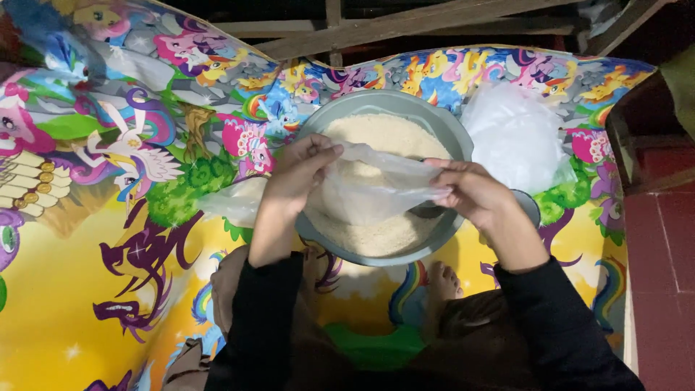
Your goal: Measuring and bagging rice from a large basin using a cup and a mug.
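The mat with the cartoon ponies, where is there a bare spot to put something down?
The widest bare patch of the mat is its yellow stretch left of the left hand and its sleeve. It is crowded around the grey bowl, where both hands hold a clear plastic bag, and by the pile of bags beside the right hand.

long black sleeves, bare hands, bare foot

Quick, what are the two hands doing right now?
Left hand: closed, pinching one edge of the clear plastic bag.
Right hand: closed, gripping the bag's other edge above the grey bowl.
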